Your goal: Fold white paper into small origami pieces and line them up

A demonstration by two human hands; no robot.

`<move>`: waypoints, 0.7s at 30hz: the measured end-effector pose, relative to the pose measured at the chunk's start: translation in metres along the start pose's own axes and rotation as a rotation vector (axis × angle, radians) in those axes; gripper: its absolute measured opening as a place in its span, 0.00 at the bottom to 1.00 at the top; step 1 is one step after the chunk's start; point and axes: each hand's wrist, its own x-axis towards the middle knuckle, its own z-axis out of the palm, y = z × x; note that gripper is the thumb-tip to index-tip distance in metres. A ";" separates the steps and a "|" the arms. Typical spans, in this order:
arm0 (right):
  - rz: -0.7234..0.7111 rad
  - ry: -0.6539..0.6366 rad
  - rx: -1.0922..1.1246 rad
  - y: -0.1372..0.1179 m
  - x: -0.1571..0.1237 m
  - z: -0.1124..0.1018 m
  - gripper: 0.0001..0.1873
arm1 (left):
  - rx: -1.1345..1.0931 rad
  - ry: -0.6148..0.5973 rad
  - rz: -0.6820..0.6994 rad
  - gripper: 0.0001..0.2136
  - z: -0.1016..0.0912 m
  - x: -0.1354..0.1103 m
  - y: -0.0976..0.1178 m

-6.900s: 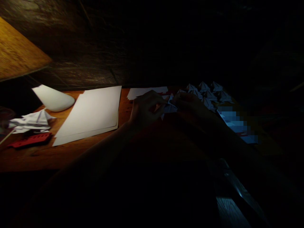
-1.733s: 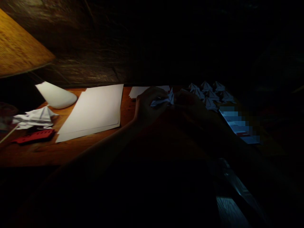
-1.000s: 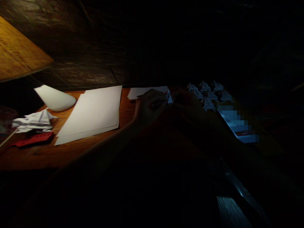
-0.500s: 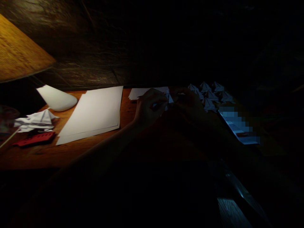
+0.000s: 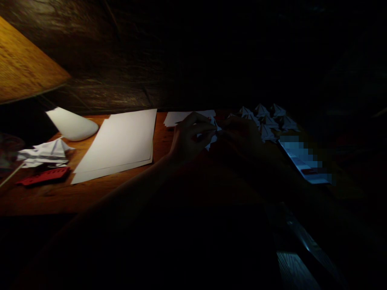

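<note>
Between my two hands, above the wooden table, is a small folded white paper figure, partly covered by fingers. My left hand pinches it from the left with thumb and fingers. From the right, my right hand closes on its edge, though deep shadow hides most of those fingers. Behind my left hand lies a small stack of cut white paper. Several folded paper figures of pointed shape stand in a group just beyond my right hand.
Large white sheets lie left of my hands. Farther left are a crumpled-looking folded paper, a red object, a white lamp base and a lampshade. A lit phone-like screen lies at right on the wooden table.
The paper figure has turned between my fingers, so more of it shows below my left hand. My right hand has shifted slightly; the things on the table stay put.
</note>
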 end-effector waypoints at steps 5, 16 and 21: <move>0.014 0.010 -0.008 0.000 0.000 -0.001 0.19 | -0.011 -0.018 -0.010 0.06 -0.001 0.000 0.001; -0.017 0.019 -0.130 -0.002 -0.004 0.002 0.14 | 0.023 -0.023 -0.055 0.05 -0.001 0.000 0.001; -0.067 0.023 -0.234 -0.005 -0.005 0.001 0.14 | 0.000 -0.044 -0.070 0.05 0.000 -0.001 0.001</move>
